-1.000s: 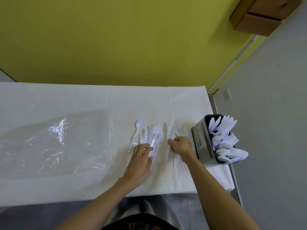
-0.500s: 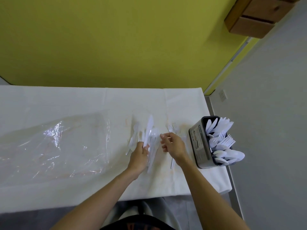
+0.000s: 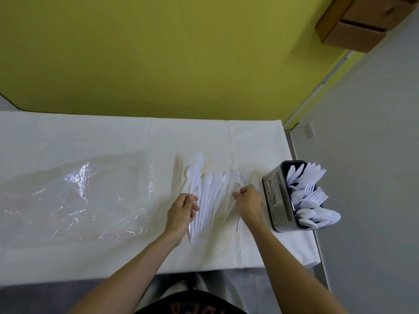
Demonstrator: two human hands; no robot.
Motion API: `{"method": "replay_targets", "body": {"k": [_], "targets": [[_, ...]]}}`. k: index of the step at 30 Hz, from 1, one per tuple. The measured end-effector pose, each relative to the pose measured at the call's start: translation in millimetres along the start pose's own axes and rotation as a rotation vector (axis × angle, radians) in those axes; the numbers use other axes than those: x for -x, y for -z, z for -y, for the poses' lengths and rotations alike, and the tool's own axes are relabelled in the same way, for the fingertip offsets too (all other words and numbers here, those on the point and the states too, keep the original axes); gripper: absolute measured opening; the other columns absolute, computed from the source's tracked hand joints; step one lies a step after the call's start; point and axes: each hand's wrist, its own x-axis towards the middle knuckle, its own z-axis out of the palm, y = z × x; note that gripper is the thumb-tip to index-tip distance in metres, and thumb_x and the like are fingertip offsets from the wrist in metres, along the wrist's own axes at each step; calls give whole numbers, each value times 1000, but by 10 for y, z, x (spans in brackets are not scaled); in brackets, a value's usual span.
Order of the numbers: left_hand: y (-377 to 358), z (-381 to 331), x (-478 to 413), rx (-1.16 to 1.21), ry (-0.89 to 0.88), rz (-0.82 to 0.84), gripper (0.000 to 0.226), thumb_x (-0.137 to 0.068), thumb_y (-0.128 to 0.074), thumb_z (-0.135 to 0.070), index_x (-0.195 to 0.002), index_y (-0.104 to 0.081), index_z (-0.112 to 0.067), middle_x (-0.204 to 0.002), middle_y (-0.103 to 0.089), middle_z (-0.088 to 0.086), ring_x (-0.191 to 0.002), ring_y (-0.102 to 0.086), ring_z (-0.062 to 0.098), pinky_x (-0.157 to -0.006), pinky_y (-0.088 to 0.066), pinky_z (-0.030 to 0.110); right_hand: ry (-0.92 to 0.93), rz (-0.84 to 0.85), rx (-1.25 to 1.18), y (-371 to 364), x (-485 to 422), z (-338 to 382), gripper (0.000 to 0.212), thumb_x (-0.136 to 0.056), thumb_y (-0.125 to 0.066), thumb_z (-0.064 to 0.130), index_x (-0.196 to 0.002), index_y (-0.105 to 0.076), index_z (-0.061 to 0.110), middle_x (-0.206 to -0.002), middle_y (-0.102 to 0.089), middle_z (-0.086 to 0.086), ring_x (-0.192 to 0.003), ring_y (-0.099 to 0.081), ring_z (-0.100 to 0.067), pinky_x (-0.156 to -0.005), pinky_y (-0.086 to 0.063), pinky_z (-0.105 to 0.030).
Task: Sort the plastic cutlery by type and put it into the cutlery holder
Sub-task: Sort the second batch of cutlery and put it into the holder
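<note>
Loose white plastic cutlery [image 3: 213, 191] lies in a row on the white tablecloth: spoons in the middle, forks [image 3: 241, 174] toward the right. My left hand [image 3: 181, 211] grips a white knife [image 3: 196, 175] by its handle, blade pointing away from me. My right hand [image 3: 249, 200] pinches a piece of cutlery [image 3: 230, 207] at the right side of the row; its type is unclear. The dark cutlery holder [image 3: 275, 200] stands at the table's right edge, holding knives at the back, forks in the middle and spoons at the front.
A crumpled clear plastic bag [image 3: 74, 196] lies flat on the left part of the table [image 3: 113, 137]. A yellow wall runs behind the table. A grey floor drops off just right of the holder.
My left hand has picked a knife out of the pile and holds it lifted over the row. My right hand has shifted slightly left and pinches a piece there.
</note>
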Motion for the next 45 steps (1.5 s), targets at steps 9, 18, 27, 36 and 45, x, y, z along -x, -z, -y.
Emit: {"method": "replay_targets", "body": {"k": [9,18,27,36,45], "targets": [[-2,-41,-32,22,32,131,32,-98,-37,0,-114,-58,-19,-85,-56,-3,-69,-45,11,-66,-42,13,112,30,204,-249,148,148,23,-92,-64,35,-87,-57,14,-82,-59,1,-70,-58,-14,-61,-48,-28],[-30,30,-102,-7,208,86,31,-94,-36,-4,-115,-57,-12,-87,-52,-2,-69,-39,14,-65,-36,24,71,13,119,-82,140,39,8,-90,-53,10,-81,-52,9,-73,-55,-1,-61,-51,-13,-49,-38,-22],[-62,13,-101,106,107,9,18,-101,-41,-10,-107,-56,-2,-88,-56,2,-68,-51,12,-64,-47,20,20,145,184,-189,132,180,37,-84,-72,19,-56,-51,10,-50,-46,-3,-43,-42,-15,-47,-42,-26],[-73,64,-32,-34,39,125,6,-93,-60,-17,-99,-60,-15,-101,-73,0,-97,-68,19,-91,-52,36,-46,387,-263,55,140,225,11,-83,-68,16,-74,-69,10,-77,-76,-6,-60,-65,-11,-45,-40,-17],[-64,88,-53,-126,73,98,17,-92,-59,-10,-105,-56,-22,-105,-66,3,-96,-64,20,-86,-52,33,12,108,-47,-137,113,181,27,-84,-73,38,-78,-65,12,-69,-64,4,-62,-56,-8,-53,-37,-20]]}}
